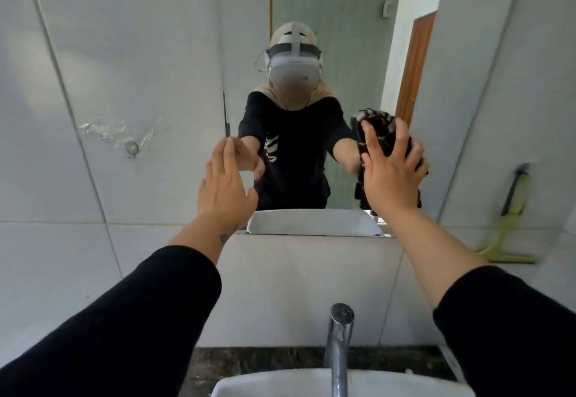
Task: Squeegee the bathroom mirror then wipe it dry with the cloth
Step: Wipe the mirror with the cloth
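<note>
You are at the drying step — your right hand point(391, 172) presses the dark patterned cloth point(378, 128) flat on the frameless wall mirror point(343, 22), left hand point(224, 178) open and empty — next sweep it across, the green squeegee point(508, 234) resting aside.

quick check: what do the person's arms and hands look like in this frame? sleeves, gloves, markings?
Both arms wear black long sleeves pushed up to mid-forearm: left sleeve, right sleeve. Left hand and right hand are bare: no gloves, no rings or watch visible. A small dark mark, possibly a tattoo, sits on the left forearm near the wrist.
</note>
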A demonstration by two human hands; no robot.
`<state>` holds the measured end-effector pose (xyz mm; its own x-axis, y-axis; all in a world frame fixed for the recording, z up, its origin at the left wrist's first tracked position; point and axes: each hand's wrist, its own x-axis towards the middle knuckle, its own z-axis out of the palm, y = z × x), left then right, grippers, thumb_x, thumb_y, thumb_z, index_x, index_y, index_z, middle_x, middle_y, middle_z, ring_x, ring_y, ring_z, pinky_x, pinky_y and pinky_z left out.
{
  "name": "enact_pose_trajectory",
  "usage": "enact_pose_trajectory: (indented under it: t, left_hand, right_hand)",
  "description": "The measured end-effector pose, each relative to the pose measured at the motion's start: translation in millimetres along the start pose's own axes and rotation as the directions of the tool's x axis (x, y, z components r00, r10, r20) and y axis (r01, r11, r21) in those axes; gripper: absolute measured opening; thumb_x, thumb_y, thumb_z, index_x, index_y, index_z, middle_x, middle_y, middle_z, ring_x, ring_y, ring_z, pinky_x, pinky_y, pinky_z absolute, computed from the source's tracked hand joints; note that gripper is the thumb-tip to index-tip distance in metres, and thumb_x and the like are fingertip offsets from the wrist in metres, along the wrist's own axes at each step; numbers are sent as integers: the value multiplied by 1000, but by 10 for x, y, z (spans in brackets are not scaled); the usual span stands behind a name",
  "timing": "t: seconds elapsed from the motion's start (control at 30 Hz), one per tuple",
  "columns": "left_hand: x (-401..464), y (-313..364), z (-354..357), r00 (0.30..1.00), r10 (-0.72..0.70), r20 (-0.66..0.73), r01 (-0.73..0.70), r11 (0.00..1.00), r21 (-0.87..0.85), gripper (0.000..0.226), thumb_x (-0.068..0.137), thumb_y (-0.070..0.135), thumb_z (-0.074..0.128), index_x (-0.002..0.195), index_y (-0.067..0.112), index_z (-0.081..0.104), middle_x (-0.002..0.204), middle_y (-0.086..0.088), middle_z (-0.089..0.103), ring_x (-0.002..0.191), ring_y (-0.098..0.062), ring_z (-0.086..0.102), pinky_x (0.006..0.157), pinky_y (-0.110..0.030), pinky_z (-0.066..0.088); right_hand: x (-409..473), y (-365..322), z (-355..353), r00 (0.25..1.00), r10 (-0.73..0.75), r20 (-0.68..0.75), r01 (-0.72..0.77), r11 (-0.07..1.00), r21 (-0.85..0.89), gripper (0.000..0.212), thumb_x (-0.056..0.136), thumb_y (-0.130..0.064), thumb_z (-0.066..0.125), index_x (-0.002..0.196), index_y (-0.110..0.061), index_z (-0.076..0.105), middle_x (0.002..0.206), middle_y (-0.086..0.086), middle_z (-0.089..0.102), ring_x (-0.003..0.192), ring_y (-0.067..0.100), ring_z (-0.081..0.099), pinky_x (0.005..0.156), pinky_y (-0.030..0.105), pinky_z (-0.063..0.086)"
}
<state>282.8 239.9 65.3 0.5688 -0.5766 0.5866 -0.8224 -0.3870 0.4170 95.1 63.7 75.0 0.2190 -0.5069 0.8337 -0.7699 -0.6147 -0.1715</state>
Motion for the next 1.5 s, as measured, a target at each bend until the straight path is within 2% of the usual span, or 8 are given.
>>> enact_pose_trajectory:
  t: [0.13,0.33,0.5,0.77,0.9,1.2,1.33,1.5]
  left_hand:
    - [-2,-18,34,1000,-11,-10,12,1000,12,91,84,21,62,149,16,-2,157,2,-1,141,-26,18,104,-50,39]
    - [-5,-27,126,998,10,-66,-10,1000,0,93,85,26,62,150,18,-4,158,2,1,142,-25,15,105,-49,40]
    - [-4,-84,132,991,56,-120,-59,998,-27,83,88,24,58,151,18,4,158,1,9,140,-25,21,100,-46,42]
    - [20,-209,-31,982,172,-73,-169,985,40,77,89,17,54,151,20,8,154,1,17,133,-26,30,91,-43,46]
    - [-57,-314,-34,978,199,-69,-193,978,79,82,83,12,59,150,17,12,153,-2,21,133,-28,31,100,-45,42]
    - [-420,-652,290,994,110,-8,-108,987,122,84,83,18,59,151,16,8,157,-2,13,143,-23,19,116,-44,27]
    - [-559,-663,414,996,71,46,-77,988,131,85,85,19,57,151,17,4,158,0,7,145,-21,14,117,-44,25]
    - [-667,-575,523,984,-8,178,-21,987,162,89,89,24,54,150,14,-10,159,0,-6,147,-22,5,117,-48,23]
  right_hand:
    - [-13,369,-9,970,242,10,-242,969,38,53,97,-29,42,144,-42,20,155,12,16,130,40,25,99,58,30]
    - [-212,532,166,846,531,52,-533,835,139,52,100,-33,35,148,-37,17,156,13,13,127,40,26,95,58,35]
    - [-388,226,313,783,617,76,-617,757,214,51,100,-33,33,148,-36,16,155,13,14,125,39,27,94,55,34]
    - [-492,-683,400,959,284,-16,-276,943,185,56,91,-30,48,140,-42,25,147,17,34,121,35,27,88,59,36]
    - [-516,-1059,464,999,-8,-33,10,997,78,74,84,-25,65,141,-46,23,147,12,20,128,36,25,92,62,33]
    - [-794,-1352,699,849,-528,37,527,839,-138,82,79,-17,44,149,-42,9,149,13,12,133,42,24,100,65,30]
    - [-1011,-1202,797,805,-589,80,592,784,-185,79,80,-12,34,148,-44,10,149,10,13,133,39,21,100,63,30]
    - [-1090,-801,819,848,-526,73,528,821,-216,83,77,-10,39,147,-47,12,148,8,13,130,36,23,96,60,32]
